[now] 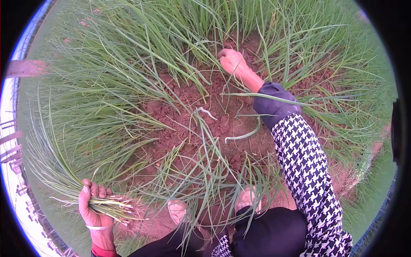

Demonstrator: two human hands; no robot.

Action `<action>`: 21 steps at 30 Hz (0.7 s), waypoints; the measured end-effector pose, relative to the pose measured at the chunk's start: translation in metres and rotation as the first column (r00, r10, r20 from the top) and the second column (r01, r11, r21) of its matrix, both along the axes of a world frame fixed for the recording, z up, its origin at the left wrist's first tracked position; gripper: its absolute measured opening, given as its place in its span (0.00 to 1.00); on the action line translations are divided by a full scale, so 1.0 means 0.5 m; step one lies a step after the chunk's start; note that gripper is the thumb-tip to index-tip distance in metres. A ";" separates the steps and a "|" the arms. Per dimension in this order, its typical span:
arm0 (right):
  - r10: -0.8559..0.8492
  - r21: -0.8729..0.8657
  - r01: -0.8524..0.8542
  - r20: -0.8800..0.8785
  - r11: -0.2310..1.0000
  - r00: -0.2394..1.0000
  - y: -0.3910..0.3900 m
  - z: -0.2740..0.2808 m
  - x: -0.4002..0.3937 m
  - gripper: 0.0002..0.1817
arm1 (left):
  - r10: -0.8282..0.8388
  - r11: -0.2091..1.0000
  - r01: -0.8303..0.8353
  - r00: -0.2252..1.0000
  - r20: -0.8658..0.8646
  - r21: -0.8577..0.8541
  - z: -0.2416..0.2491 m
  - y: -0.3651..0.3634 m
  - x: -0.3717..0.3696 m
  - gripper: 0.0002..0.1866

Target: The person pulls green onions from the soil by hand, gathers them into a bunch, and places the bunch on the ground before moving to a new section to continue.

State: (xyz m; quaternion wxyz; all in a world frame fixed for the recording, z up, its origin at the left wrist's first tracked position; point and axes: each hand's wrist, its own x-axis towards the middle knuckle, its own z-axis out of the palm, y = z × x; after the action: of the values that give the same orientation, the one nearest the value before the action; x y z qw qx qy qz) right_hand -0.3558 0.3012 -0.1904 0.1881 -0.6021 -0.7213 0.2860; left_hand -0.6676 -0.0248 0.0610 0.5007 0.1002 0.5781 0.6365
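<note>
Just beside the nearer right hand, its fingers curled but their grip hidden, the standing stalks are seen toward 10 o'clock, slanted toward 11, while the pulled bunch is clasped by the left hand near 8 o'clock.

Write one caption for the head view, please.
Left hand holds a bundle of green stalks; right hand reaches among plants in reddish soil.

"What sort of place is this?"
"A planted field, outdoors: bare reddish soil at the centre, thick rows of green, onion-like plants from nine through twelve to three o'clock."
"And underfoot?"
"Soil, with loose leaves at six."
</note>
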 end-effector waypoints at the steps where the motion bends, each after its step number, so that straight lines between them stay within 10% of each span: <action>1: 0.074 -0.048 -0.077 -0.068 0.996 0.995 -0.003 0.005 0.000 0.18 | 0.000 1.000 0.000 1.000 0.005 -0.003 -0.001 0.000 0.000 0.10; 7: 0.519 0.197 -0.499 -0.065 0.844 0.852 -0.075 0.038 0.005 0.19 | -0.009 1.000 0.009 1.000 -0.005 -0.003 -0.007 -0.010 -0.017 0.10; 15: 0.113 -0.260 -0.175 -0.234 0.950 0.966 -0.005 0.029 -0.012 0.15 | -0.008 1.000 0.007 1.000 -0.028 -0.022 -0.005 -0.015 -0.020 0.09; 21: 0.424 -0.030 -0.423 0.055 0.906 0.904 0.024 0.004 -0.068 0.17 | 0.058 0.996 -0.060 0.998 -0.035 -0.069 -0.008 -0.025 -0.027 0.10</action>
State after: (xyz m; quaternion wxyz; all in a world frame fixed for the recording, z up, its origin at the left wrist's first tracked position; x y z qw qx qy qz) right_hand -0.3896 0.3134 -0.1883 0.0946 -0.4413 -0.8376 0.3078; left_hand -0.6810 -0.0373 0.0572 0.4751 0.0762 0.6109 0.6287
